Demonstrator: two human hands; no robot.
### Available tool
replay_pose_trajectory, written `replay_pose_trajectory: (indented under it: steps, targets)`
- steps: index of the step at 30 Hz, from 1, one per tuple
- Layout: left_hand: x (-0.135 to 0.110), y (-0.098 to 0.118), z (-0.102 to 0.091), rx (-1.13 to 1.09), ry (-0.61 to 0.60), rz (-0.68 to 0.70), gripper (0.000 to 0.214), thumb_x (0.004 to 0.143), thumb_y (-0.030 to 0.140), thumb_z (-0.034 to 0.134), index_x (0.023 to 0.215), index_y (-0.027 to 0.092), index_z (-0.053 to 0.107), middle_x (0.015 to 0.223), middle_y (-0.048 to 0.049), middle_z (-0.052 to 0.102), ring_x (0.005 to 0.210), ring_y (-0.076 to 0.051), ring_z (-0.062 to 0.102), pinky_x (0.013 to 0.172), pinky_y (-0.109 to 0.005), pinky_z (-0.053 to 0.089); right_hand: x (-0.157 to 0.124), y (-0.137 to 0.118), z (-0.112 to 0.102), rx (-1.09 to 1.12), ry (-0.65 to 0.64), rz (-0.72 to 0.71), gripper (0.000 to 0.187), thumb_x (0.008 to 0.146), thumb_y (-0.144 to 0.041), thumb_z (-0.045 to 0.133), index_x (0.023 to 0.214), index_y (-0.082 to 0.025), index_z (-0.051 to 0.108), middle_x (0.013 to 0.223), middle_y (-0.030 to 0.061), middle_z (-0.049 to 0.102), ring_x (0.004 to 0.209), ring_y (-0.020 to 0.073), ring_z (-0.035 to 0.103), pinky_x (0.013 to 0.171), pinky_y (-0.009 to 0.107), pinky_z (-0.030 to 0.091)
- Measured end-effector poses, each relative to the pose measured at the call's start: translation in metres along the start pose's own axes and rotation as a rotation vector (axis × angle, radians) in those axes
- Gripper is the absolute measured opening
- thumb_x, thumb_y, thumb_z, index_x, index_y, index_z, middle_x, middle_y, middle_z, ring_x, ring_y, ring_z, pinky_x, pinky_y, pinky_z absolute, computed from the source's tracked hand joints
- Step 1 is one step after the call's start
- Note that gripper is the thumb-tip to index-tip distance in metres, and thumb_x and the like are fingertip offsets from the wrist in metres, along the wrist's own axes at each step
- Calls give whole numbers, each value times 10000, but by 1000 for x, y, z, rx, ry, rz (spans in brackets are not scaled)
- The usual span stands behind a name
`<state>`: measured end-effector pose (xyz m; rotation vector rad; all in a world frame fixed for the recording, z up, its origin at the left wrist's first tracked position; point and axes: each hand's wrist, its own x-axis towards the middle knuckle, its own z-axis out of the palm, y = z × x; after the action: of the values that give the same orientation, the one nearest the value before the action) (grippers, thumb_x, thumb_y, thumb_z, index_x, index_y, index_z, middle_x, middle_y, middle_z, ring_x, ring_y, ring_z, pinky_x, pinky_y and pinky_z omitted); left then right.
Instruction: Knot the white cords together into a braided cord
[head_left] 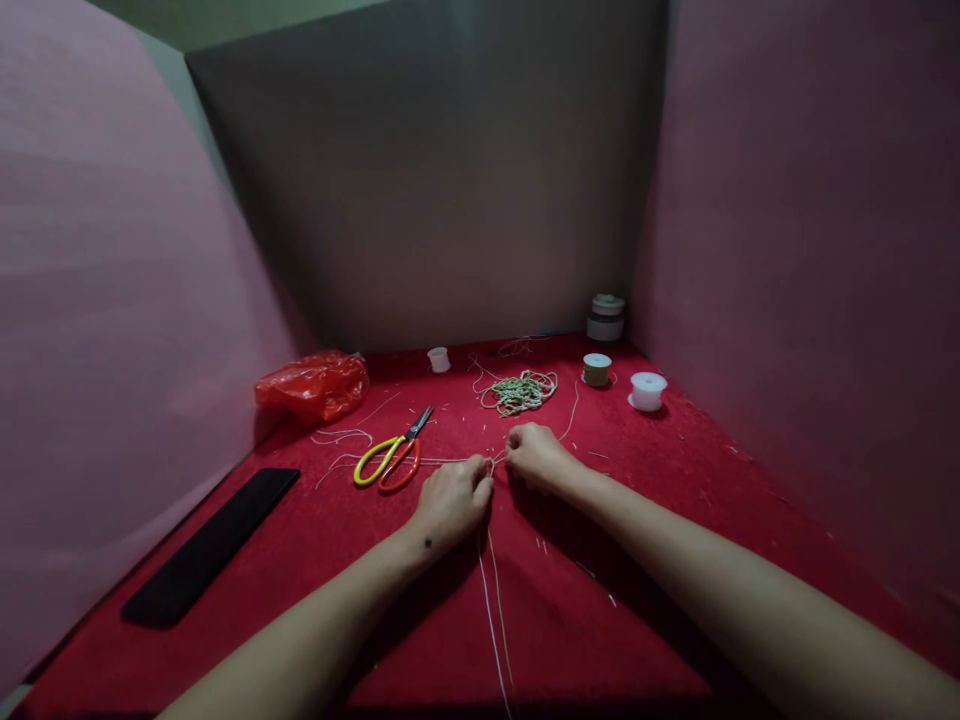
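Observation:
Thin cords (495, 590) in white and tan run from between my two hands down to the table's front edge. My left hand (456, 492) is closed in a pinch on the cords, close to where they cross. Just right of it, my right hand (536, 455) is closed too, its fingertips on a strand of the same cord; the exact grip is partly hidden. More strands stretch left from my left hand, passing by the scissors (400, 455) with one yellow and one red handle. Beyond my right hand lies a tangled heap of green and white braided cord (525, 392).
A red plastic bag (315, 388) and a long black object (214, 545) lie at the left. Toward the back right stand an olive thread spool (597, 370), a white spool (647, 391) and a stacked container (606, 318). A small white spool (439, 360) is at the back. Cord snippets dot the red cloth.

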<state>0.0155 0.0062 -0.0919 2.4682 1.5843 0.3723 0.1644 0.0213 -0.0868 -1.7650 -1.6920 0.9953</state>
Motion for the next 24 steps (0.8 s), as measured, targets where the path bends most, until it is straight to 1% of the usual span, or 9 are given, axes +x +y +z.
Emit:
replay_pose_trajectory:
  steps: [2,4,7,9,13,15,17,21,24]
  targets:
    - [2,-3,-1,-186,-22,11,191,779,266,429,635,174,513,603,-6,584,579,-123,545,543,-218,349,-1,0,-2,2,-44,14,147,668,-98,460,557,-163,531,336,-25,436,252,98,376,344,208,297]
    - [3,-5,-3,-421,-92,-30,197,764,287,460,619,164,509,529,16,546,481,-97,509,475,-198,343,-3,-1,-6,4,-96,14,148,666,-113,473,531,-164,508,334,-35,426,254,85,367,335,196,288]
    - [3,-5,-6,-767,-232,-207,207,756,313,493,634,148,522,401,47,479,299,-59,374,341,-175,261,-6,0,-10,19,-149,-14,130,660,-130,496,535,-161,509,348,-48,425,284,72,373,346,185,276]
    - [2,-3,-8,-978,-319,-285,209,755,300,516,636,128,528,414,25,520,257,-43,329,290,-168,224,-8,0,-12,17,-139,-49,112,636,-121,516,530,-155,516,364,-52,424,314,63,373,360,183,257]
    - [1,-6,-8,-1335,-431,-399,111,759,168,504,725,77,559,612,-84,638,368,-74,500,308,-162,359,-9,0,-12,20,-92,-105,83,589,-113,561,513,-140,542,403,-56,424,389,54,362,395,192,234]
    - [1,-8,-7,-1444,-459,-494,121,772,113,466,804,57,568,587,-69,612,397,-74,519,330,-149,391,-10,1,-12,40,-89,-100,76,595,-135,571,519,-136,559,403,-57,415,399,57,353,400,199,232]
    - [1,-7,-6,-1537,-489,-552,135,776,69,444,839,54,562,524,-18,550,364,-43,475,323,-111,364,-12,0,-12,69,-84,-87,76,600,-156,582,530,-133,568,404,-59,409,399,58,347,398,201,229]
    - [-1,5,-10,-1669,-567,-553,140,756,-5,432,792,102,513,459,66,424,278,6,324,269,-66,238,-15,-1,-9,132,-63,-42,74,596,-150,595,532,-130,565,417,-54,433,400,54,362,393,193,240]
    - [-3,17,-12,-1683,-644,-555,97,790,50,439,755,131,479,441,77,402,248,9,253,241,-74,176,-14,-3,-4,168,-41,-5,93,606,-120,581,520,-131,547,422,-46,456,396,52,374,397,186,257]
